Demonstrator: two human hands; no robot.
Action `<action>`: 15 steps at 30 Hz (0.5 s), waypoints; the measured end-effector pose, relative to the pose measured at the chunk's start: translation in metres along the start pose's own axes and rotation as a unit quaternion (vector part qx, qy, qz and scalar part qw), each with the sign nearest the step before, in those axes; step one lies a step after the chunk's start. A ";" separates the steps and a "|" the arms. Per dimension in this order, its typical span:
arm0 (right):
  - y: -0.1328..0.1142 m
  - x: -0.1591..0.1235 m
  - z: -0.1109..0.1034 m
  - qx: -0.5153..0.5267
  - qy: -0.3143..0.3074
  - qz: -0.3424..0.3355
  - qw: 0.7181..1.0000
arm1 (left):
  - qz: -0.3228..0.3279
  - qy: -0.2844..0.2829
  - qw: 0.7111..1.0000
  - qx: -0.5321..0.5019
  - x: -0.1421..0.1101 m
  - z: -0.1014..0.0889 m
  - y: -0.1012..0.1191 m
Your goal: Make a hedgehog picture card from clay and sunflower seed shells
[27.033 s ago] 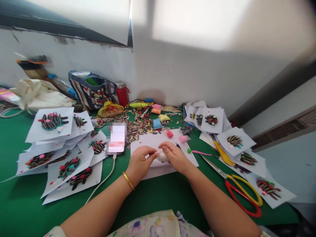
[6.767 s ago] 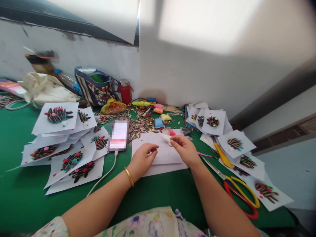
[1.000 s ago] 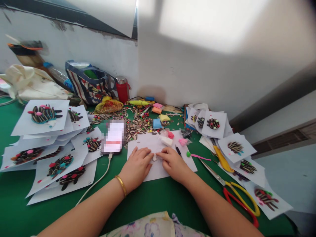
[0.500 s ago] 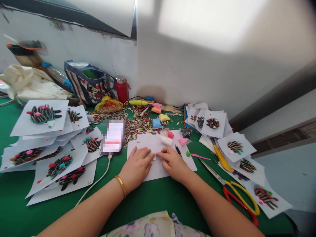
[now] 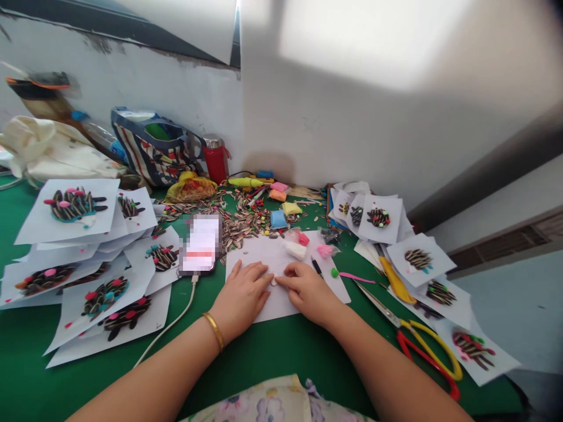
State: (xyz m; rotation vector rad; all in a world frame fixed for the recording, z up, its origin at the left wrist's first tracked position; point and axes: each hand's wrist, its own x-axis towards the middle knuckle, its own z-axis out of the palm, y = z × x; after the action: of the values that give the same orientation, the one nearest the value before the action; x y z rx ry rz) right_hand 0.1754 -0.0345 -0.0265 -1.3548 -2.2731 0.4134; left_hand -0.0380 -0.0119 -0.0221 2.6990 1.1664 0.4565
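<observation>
A sheet of white paper [image 5: 259, 245] lies on the green table in front of me. My left hand [image 5: 246, 291] rests flat on it, fingers stretched out, the fingertips beside a small flat white piece [image 5: 274, 282], which looks like soft clay. From the other side my right hand [image 5: 308, 291] touches this piece with its extended index finger, the other fingers bent. Part of the piece is hidden by the fingertips. Beyond the hands are a bag of white clay [image 5: 295, 249] and a bag of pink clay [image 5: 325, 251]. A black pen [image 5: 317, 268] lies beside my right hand.
Left of the paper is a phone [image 5: 201, 243] on a cable. Sunflower seeds [image 5: 240, 225] spread behind, near a blue clay packet [image 5: 278, 220]. Seed-covered hedgehog pictures [image 5: 73, 205] are stacked left, others [image 5: 420, 261] right. Scissors [image 5: 402, 323] lie by my right forearm.
My right index finger has shifted slightly left onto the white piece. My left hand stays flat on the paper. The whole view has shifted very slightly.
</observation>
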 end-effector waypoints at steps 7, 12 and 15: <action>-0.001 -0.001 -0.002 0.007 0.001 -0.013 1.000 | -0.006 0.004 1.000 -0.013 0.001 0.000 -0.001; -0.001 -0.002 -0.002 0.003 -0.009 -0.015 1.000 | -0.013 0.004 1.000 -0.024 0.001 0.001 -0.001; -0.004 -0.001 -0.002 0.007 -0.005 -0.007 1.000 | -0.012 0.012 0.999 -0.028 0.000 0.001 -0.001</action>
State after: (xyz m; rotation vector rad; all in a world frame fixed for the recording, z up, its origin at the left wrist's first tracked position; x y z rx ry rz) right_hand 0.1736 -0.0369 -0.0230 -1.3322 -2.2833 0.4310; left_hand -0.0380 -0.0108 -0.0235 2.6370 1.1728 0.5119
